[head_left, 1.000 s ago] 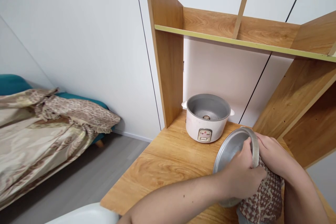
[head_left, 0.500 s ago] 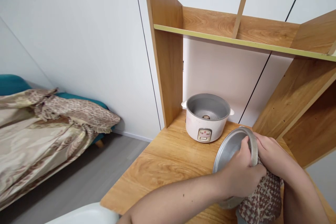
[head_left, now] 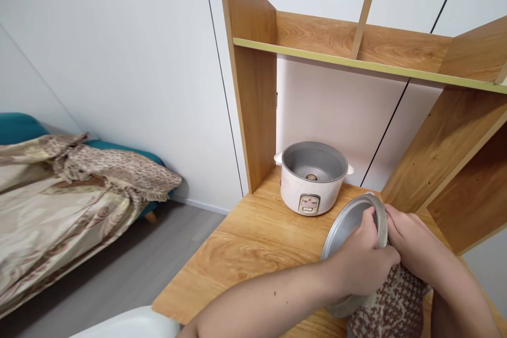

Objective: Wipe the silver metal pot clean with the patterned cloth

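A round metal lid point(head_left: 344, 225) with a smooth silver inside and a pale grey rim is tilted on edge at the lower right. My left hand point(head_left: 366, 259) is closed on its rim, fingers over the inner side. Against the outer side of the rim presses my right hand point(head_left: 410, 235), its fingers curled and partly hidden. A brown-and-white patterned cloth point(head_left: 396, 301) hangs from below my right hand, behind the lid. Beyond them a white rice cooker point(head_left: 311, 182) stands uncovered, its heating plate showing inside.
The wooden desk point(head_left: 229, 243) bears the cooker, with a wooden shelf point(head_left: 336, 60) above. Side panels rise left and right. A white chair edge point(head_left: 130, 322) shows at the bottom. On the left, a patterned cover point(head_left: 59, 222) lies over a teal sofa point(head_left: 19, 124).
The cloth below my hands has swung slightly left, and my right hand has shifted a little along the rim. The lid stays almost in place; the cooker has not moved.
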`<state>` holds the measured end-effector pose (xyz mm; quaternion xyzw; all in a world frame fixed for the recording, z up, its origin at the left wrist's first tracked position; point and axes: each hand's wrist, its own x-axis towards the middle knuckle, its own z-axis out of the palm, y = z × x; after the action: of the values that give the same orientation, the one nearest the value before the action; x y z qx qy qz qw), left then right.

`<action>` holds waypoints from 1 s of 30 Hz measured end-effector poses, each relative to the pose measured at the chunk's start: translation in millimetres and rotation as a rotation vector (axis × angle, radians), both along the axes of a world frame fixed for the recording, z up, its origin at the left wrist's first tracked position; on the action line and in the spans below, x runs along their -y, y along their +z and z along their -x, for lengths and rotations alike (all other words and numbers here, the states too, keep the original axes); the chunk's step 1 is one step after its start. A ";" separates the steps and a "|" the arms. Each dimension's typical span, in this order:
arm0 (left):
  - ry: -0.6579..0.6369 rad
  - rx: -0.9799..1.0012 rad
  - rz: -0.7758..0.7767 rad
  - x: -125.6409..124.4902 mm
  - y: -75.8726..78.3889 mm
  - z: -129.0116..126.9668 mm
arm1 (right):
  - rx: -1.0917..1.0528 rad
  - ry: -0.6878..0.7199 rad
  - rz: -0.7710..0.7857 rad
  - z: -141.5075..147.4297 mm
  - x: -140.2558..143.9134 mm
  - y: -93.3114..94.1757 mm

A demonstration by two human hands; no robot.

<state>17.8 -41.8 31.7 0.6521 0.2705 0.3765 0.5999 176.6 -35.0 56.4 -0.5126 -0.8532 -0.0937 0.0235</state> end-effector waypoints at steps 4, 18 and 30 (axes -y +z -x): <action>-0.005 -0.014 -0.011 -0.9 -3.5 0.3 | 0.014 -0.044 0.034 1.1 4.0 1.1; -0.007 -0.036 -0.053 -1.3 -0.4 1.5 | -0.430 -0.218 0.197 6.9 -6.6 5.3; -0.004 -0.064 -0.046 -1.3 5.5 2.3 | -0.541 -0.267 0.225 7.0 -10.8 6.0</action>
<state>15.5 -40.6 37.2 0.6781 0.2794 0.3604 0.5764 169.6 -24.2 62.4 -0.6256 -0.7463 0.1387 0.1803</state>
